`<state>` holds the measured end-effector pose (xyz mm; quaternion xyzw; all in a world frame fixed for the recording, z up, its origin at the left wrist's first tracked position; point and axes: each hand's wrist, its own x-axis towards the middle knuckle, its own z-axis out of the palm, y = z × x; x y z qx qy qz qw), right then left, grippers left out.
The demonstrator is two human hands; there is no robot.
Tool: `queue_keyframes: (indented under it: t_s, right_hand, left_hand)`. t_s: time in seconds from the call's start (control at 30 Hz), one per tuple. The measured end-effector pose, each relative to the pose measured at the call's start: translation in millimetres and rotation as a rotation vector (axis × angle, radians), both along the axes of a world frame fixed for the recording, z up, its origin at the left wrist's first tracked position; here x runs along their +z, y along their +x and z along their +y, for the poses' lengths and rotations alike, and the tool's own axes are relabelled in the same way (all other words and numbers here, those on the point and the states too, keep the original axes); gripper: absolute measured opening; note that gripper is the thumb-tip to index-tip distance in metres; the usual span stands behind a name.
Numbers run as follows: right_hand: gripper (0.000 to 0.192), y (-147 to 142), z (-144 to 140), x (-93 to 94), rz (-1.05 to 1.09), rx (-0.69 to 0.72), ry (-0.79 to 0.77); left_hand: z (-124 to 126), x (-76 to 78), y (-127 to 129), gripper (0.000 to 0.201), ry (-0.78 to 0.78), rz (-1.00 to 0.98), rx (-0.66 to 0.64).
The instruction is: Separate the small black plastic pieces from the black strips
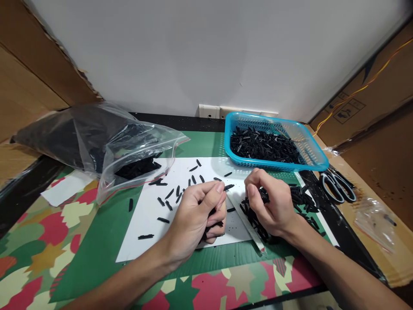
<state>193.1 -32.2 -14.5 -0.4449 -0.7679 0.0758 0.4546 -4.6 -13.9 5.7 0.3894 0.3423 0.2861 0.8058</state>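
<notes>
- No words, brands or numbers are readable anywhere.
- The cardboard box (pixel 355 107) at right carries printed handling symbols in a frame, too small to make out.

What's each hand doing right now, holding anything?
Left hand: closed on a bunch of small black pieces, one pinched at the fingertips.
Right hand: curled over the black pieces pile; whether it grips any cannot be told.

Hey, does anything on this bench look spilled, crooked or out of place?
Yes. The clear plastic bag lies on its side with its mouth open, and small black pieces lie scattered loose across the white sheet by the left hand. More are heaped under the right hand. The scissors lie open.
</notes>
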Motion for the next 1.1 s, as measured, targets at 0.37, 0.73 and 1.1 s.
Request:
queue_keyframes:
  t_s: [0.37,0.73,1.1]
  right_hand:
    - [0.026,-0.4,-1.5,2.4,0.08,0.173,-0.063]
    - [0.012,-2.5,-2.4,6.2,0.254,0.191,-0.048]
    - [0.022,-6.8,-0.4,1.5,0.344,0.253,-0.271]
  left_hand:
    - [1.1,0.5,-1.0,0.047,-0.029,-0.035,-0.063]
    - [2.1,-1.6,-1.6,0.05,-0.005,-0.011,-0.056]
    - [2.4,-2.7,-6.5,0.051,0.032,0.074,-0.09]
